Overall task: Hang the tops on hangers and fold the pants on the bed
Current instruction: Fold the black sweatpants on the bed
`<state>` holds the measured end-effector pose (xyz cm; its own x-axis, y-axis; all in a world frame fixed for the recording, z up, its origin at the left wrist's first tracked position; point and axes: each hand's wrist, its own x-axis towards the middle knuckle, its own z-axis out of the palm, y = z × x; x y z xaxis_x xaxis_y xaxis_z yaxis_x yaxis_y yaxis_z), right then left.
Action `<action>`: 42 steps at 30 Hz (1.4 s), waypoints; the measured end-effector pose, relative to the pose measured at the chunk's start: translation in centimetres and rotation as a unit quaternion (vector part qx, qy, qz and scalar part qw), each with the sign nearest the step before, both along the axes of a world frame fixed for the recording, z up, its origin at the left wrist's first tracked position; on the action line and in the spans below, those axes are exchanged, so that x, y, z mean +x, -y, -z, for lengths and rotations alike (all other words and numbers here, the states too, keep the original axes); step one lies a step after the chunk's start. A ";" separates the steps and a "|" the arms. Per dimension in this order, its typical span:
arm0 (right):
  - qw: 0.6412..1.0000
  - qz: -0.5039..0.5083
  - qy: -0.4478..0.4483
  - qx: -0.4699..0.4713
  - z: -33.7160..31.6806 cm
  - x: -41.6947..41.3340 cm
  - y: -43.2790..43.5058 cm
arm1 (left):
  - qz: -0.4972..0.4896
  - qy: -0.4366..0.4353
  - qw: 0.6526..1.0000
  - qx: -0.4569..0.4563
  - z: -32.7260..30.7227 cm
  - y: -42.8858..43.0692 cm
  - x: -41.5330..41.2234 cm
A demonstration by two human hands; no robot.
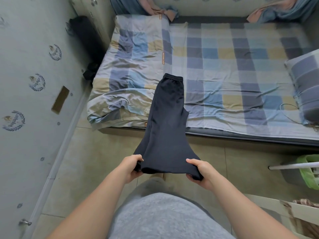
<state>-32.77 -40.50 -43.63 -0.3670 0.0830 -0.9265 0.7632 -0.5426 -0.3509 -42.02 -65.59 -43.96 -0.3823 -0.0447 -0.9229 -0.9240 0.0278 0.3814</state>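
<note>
Checked bedding covers the bed beyond both hands. Left hand and right hand each grip the dark pants, which stretch from them onto the mattress.

— What sort of room is it?
— Small. A low bed in a blue, grey and tan checked sheet fills the far side. A matching quilt is bunched at its left end, and a pillow lies at the right edge.
— And around it?
— Beige floor tiles. On the left there's a pale wall printed with wreath emblems, with a metal knob low down. Blue and pink curtains are bunched behind the bed. The light is soft and even.
</note>
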 end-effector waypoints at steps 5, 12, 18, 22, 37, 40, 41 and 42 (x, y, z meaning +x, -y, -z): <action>1.000 0.026 0.002 0.014 0.1 -5.1 -2.1 | -0.035 -0.020 0.998 0.050 0.0 -1.9 -5.7; 0.998 0.068 0.003 0.006 1.4 -16.6 -5.7 | -0.064 -0.029 0.994 0.087 1.1 -6.7 -17.8; 0.994 0.099 0.041 -0.001 1.6 -26.9 -8.4 | -0.074 0.015 0.991 0.110 1.8 -10.0 -29.2; 0.990 0.134 0.048 0.008 2.6 -33.9 -10.5 | -0.067 0.021 0.991 0.112 2.8 -12.6 -36.7; 0.980 0.191 0.061 0.013 17.3 -55.7 -20.6 | -0.018 0.022 0.998 0.064 16.3 -24.3 -58.0; 0.980 0.192 0.052 0.005 22.5 -60.0 -22.5 | -0.039 0.012 0.998 0.053 20.8 -26.7 -61.9; 0.980 0.193 0.046 0.000 24.2 -61.2 -22.9 | -0.050 0.011 0.997 0.053 22.2 -27.3 -62.9; 0.980 0.196 0.036 -0.006 25.8 -62.2 -23.3 | -0.063 0.007 0.996 0.062 23.5 -27.9 -63.7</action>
